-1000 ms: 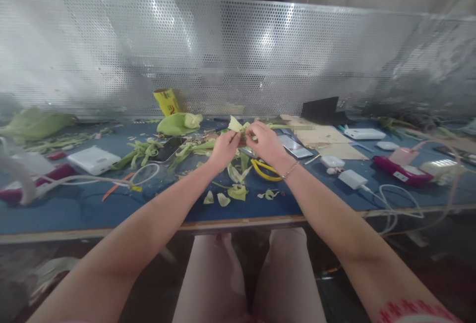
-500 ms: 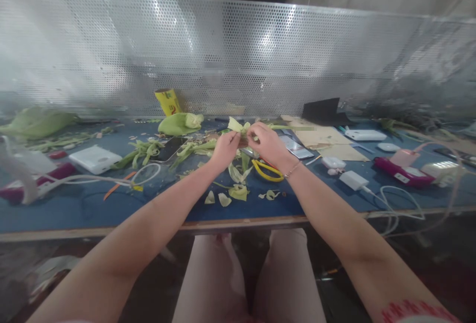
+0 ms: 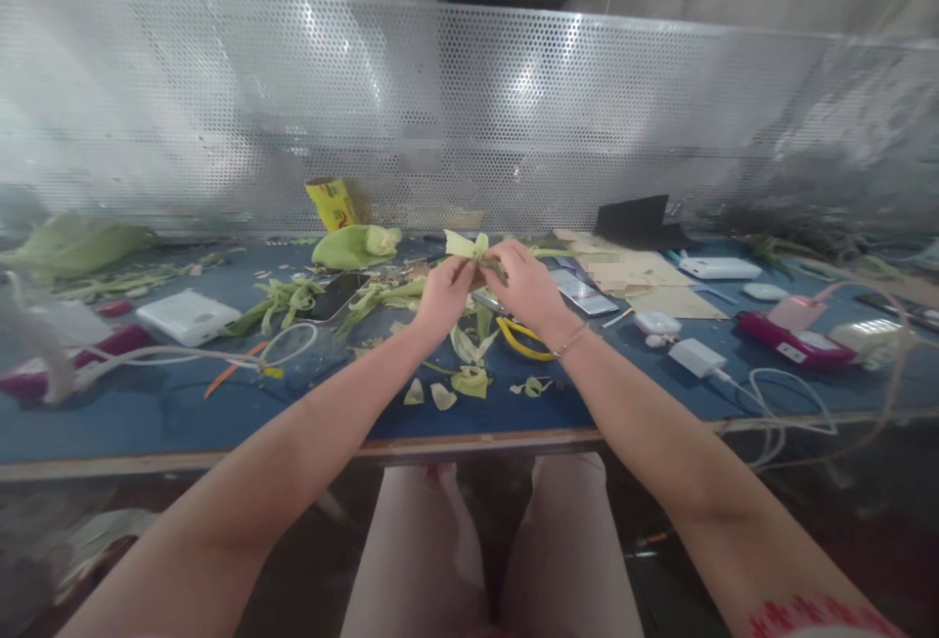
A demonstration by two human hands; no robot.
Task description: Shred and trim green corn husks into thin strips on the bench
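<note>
In the head view, the left hand is pinching a pale green leaf piece between thumb and fingertips, nearly closed. The right hand is curling its thumb and fingers just beside it; whether they are gripping the piece, one cannot tell. The piece is sticking up between the hands, over the blue table. Leaf scraps are lying nearer the front edge, and yellow handles are resting below the right hand.
</note>
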